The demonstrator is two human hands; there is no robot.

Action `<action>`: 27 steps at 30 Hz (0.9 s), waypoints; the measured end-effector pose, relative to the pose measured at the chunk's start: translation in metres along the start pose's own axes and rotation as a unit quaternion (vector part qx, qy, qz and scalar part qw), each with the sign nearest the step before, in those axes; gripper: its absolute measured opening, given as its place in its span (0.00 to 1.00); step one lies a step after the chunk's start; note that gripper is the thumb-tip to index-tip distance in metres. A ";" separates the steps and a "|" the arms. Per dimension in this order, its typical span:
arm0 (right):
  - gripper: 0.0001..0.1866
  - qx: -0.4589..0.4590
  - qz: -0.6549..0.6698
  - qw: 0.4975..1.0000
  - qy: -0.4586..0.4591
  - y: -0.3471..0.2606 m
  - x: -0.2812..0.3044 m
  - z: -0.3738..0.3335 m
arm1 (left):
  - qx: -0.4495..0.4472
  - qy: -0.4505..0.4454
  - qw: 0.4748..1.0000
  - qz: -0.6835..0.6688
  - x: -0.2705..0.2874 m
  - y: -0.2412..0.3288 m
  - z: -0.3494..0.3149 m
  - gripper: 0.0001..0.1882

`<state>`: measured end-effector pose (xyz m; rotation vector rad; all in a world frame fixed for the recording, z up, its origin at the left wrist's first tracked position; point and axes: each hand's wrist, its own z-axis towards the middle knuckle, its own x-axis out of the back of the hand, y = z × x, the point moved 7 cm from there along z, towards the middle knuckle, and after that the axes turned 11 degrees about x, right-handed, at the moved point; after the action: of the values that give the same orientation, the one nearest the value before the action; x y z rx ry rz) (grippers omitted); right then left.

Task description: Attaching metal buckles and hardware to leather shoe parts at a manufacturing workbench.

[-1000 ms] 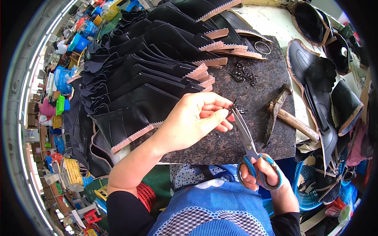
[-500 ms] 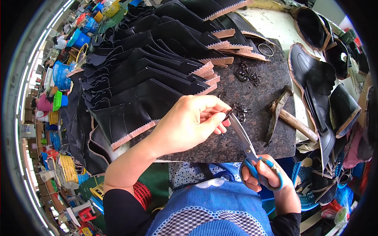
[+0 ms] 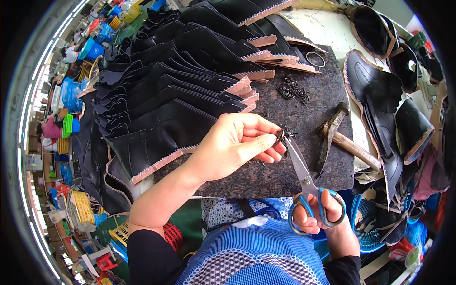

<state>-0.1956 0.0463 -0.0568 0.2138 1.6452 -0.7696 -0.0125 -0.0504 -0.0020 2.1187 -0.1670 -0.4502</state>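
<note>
My left hand (image 3: 232, 145) is closed in a pinch on a small dark buckle-like piece (image 3: 280, 137), held above a dark speckled slab (image 3: 237, 181). Scissors (image 3: 301, 172) with blue handles are in my right hand (image 3: 336, 218), thumb and fingers through the loops. Their handles stand apart, and the blade tips reach up to the small piece, partly hidden there. Left of my hands lies a thick overlapping row of black leather shoe uppers (image 3: 156, 128) with zigzag-cut tan edges. Several dark metal buckles (image 3: 293, 90) rest in a cluster on the slab.
On the slab's right side lies a wooden-handled hammer (image 3: 356, 148). Farther right are finished-looking black leather boot uppers (image 3: 373, 80). A metal ring (image 3: 315, 59) sits near the slab's top edge. Below right is a blue basket (image 3: 370, 237), below left a red basket (image 3: 172, 236).
The scissor handles have spread apart, and the blade tips have come up to the small piece. My left hand has moved slightly right, still pinching it.
</note>
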 end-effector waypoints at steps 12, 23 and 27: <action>0.38 -0.021 -0.065 0.997 0.036 -0.006 0.010 -0.009 | 0.002 0.007 0.995 0.101 -0.008 0.003 -0.001 0.11; 0.40 -0.069 0.020 0.996 0.045 0.012 0.021 -0.020 | -0.219 0.148 0.807 0.528 -0.003 0.007 0.020 0.07; 0.37 0.017 0.009 0.999 0.032 -0.008 0.018 -0.037 | -0.293 0.189 0.727 0.591 -0.013 0.024 0.026 0.07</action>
<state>-0.2339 0.0568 -0.0697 0.2796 1.6895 -0.7843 -0.0334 -0.0807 0.0083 1.0760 -0.9255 0.6329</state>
